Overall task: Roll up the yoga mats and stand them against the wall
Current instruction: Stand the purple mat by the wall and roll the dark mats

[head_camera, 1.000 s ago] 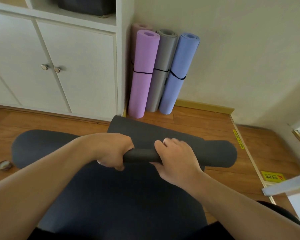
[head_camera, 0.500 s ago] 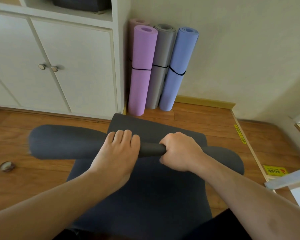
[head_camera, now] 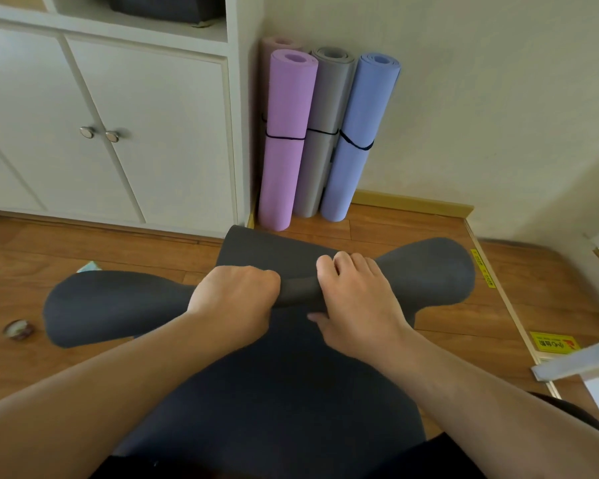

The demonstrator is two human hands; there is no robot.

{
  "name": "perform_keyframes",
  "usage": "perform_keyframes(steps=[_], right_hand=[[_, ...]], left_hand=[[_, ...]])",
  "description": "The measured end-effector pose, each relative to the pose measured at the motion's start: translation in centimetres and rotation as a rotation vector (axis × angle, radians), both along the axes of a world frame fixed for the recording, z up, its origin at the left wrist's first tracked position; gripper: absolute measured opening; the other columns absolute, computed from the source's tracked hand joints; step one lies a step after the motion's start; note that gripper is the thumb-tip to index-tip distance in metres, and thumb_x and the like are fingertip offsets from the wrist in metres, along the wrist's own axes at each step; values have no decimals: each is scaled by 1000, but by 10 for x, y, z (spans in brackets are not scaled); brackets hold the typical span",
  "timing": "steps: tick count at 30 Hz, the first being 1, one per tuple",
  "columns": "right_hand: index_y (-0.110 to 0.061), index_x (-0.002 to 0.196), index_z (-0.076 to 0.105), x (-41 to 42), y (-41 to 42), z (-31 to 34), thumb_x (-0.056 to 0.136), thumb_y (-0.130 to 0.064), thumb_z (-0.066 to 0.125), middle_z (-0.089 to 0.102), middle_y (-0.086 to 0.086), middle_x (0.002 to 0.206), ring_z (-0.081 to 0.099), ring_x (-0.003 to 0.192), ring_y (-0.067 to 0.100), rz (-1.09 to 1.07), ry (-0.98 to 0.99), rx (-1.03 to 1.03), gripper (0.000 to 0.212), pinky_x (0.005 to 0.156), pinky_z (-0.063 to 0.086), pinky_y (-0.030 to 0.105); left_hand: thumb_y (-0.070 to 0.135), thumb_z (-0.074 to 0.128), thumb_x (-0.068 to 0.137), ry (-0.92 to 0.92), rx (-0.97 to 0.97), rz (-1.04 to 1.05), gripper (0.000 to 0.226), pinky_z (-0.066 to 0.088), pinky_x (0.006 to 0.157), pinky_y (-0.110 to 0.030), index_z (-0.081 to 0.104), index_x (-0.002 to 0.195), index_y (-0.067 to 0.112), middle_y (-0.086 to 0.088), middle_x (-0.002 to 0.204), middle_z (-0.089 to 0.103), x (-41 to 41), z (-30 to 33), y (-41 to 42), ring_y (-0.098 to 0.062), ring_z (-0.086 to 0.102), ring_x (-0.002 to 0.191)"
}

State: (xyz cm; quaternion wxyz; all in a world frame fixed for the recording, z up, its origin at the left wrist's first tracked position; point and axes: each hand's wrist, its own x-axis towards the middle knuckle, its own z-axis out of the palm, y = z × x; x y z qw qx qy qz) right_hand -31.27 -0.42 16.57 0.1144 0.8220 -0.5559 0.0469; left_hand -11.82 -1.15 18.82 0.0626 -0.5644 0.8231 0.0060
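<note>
A dark grey yoga mat lies on the wooden floor, partly rolled into a thick roll across the middle of the view. My left hand grips the roll with curled fingers. My right hand lies on top of the roll beside it, fingers fairly straight over it and thumb underneath. An unrolled strip of the mat stretches ahead of the roll toward the wall. In the corner stand rolled mats: a purple one, a grey one and a blue one, with a pink one behind.
White cabinet doors with round knobs fill the left. A small tape roll lies on the floor at the left. A yellow sticker and a white ledge are at the right. The wall meets a wooden skirting.
The roll has turned forward toward the wall. My left hand went from flat on the roll to gripping it; my right hand went from gripping to lying over the top.
</note>
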Motion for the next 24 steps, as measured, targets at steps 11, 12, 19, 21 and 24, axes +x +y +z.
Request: perform_keyframes(steps=[11, 12, 19, 21, 24], right_hand=[[-23, 83, 57, 7, -2, 12, 93, -31, 68, 56, -5, 69, 53, 59, 16, -16, 97, 260, 17, 52, 41, 32], [-25, 83, 59, 8, -2, 15, 91, -29, 68, 59, -5, 70, 57, 61, 17, -29, 101, 322, 13, 54, 46, 32], [-25, 78, 63, 7, -10, 27, 85, -24, 65, 64, -3, 71, 62, 65, 19, -151, 3, 503, 8, 56, 48, 33], [-25, 77, 65, 6, -14, 29, 85, -25, 66, 65, -3, 72, 63, 65, 19, -171, -19, 539, 8, 56, 47, 33], [-26, 75, 68, 4, -19, 29, 86, -27, 69, 67, -4, 70, 64, 64, 15, -164, -33, 577, 11, 54, 45, 32]], left_hand=[[62, 61, 96, 27, 261, 56, 37, 55, 68, -29, 47, 81, 32, 9, 78, 62, -3, 9, 3, -9, 61, 70], [64, 61, 96, 31, 315, 50, 37, 57, 70, -30, 47, 81, 32, 9, 79, 64, -4, 9, 2, -9, 63, 71], [60, 60, 98, -10, -28, -89, 40, 50, 83, -35, 48, 110, 24, 4, 104, 64, -2, 5, 13, -19, 64, 96], [50, 67, 95, -29, -146, -87, 43, 48, 92, -37, 46, 118, 21, -2, 113, 61, -5, -2, 23, -24, 61, 104], [38, 70, 95, -65, -118, -41, 32, 51, 78, -34, 45, 107, 20, 1, 92, 58, -8, -6, 25, -21, 60, 84]])
